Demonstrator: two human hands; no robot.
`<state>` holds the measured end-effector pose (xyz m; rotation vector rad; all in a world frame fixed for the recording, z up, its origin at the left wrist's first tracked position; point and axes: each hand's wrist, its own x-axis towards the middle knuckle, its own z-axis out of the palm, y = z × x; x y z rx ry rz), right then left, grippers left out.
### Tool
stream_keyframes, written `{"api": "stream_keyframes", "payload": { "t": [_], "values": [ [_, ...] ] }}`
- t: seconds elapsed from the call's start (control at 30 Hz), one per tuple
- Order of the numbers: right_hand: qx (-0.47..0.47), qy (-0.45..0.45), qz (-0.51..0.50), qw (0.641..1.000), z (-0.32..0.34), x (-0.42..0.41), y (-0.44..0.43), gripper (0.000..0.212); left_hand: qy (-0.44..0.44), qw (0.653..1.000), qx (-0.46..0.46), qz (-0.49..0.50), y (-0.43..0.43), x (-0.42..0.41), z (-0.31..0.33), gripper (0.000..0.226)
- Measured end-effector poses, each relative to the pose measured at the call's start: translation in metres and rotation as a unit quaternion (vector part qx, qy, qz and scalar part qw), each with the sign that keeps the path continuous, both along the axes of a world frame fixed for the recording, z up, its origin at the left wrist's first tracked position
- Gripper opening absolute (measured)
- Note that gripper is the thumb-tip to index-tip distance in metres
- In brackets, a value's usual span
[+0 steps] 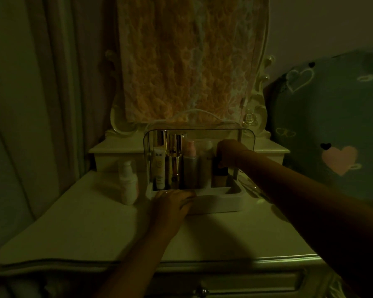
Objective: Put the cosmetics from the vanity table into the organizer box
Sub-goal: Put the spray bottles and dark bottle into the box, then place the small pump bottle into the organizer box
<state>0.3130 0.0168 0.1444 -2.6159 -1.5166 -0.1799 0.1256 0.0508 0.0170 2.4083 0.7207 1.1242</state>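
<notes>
A white organizer box [215, 203] with a clear lid raised behind it stands on the vanity table [95, 229]. Inside stand a white tube [159, 168], a gold bottle [174, 162], a pink-capped bottle [190, 166] and a pale bottle [205, 166]. My right hand [229, 152] reaches into the box's right end, fingers closed on a dark bottle [220, 169]. My left hand [172, 203] rests flat on the box's front left rim. A white pump bottle [128, 183] stands on the table left of the box.
A mirror draped with floral cloth [185, 61] rises behind the box. A heart-patterned cushion [332, 125] leans at the right. Curtains [41, 82] hang at the left. Thin metal tools [254, 189] lie right of the box. The room is dim.
</notes>
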Motion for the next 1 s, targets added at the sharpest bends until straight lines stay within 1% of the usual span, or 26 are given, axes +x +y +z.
{"api": "stream_keyframes", "payload": {
  "t": [0.17, 0.3, 0.4, 0.5, 0.57, 0.67, 0.73, 0.8, 0.9, 1.0],
  "values": [
    [0.051, -0.018, -0.001, 0.999, -0.01, 0.003, 0.0, 0.026, -0.001, 1.0, -0.011, -0.003, 0.001, 0.001, -0.001, 0.025],
    [0.099, -0.045, 0.005, 0.994, -0.018, -0.004, -0.008, 0.022, 0.001, 1.0, -0.011, -0.01, 0.001, 0.0, -0.002, 0.024],
    [0.195, -0.059, 0.046, 0.978, -0.03, -0.018, -0.022, 0.023, -0.013, 1.0, 0.01, 0.01, 0.001, 0.0, -0.002, 0.022],
    [0.292, -0.03, 0.097, 0.951, -0.054, -0.041, -0.041, 0.025, -0.039, 0.998, -0.001, 0.039, -0.001, -0.001, 0.0, 0.025],
    [0.32, 0.012, 0.099, 0.942, -0.075, -0.055, -0.051, 0.024, -0.061, 0.997, 0.005, 0.048, -0.001, -0.003, 0.002, 0.024],
    [0.296, 0.061, 0.091, 0.949, -0.105, -0.06, -0.06, 0.024, -0.103, 0.991, 0.028, 0.077, 0.001, -0.013, 0.004, 0.02],
    [0.253, 0.075, 0.082, 0.961, -0.12, -0.056, -0.063, 0.029, -0.13, 0.986, 0.014, 0.103, 0.003, -0.021, 0.005, 0.017],
    [0.226, 0.063, 0.077, 0.969, -0.13, -0.055, -0.062, 0.033, -0.162, 0.979, 0.005, 0.127, 0.007, -0.029, 0.005, 0.016],
    [0.221, 0.05, 0.081, 0.971, -0.136, -0.057, -0.06, 0.038, -0.211, 0.962, -0.032, 0.171, 0.011, -0.041, 0.008, 0.017],
    [0.225, 0.031, 0.087, 0.97, -0.138, -0.057, -0.062, 0.041, -0.231, 0.937, -0.057, 0.255, 0.023, -0.054, 0.01, 0.032]
  ]
}}
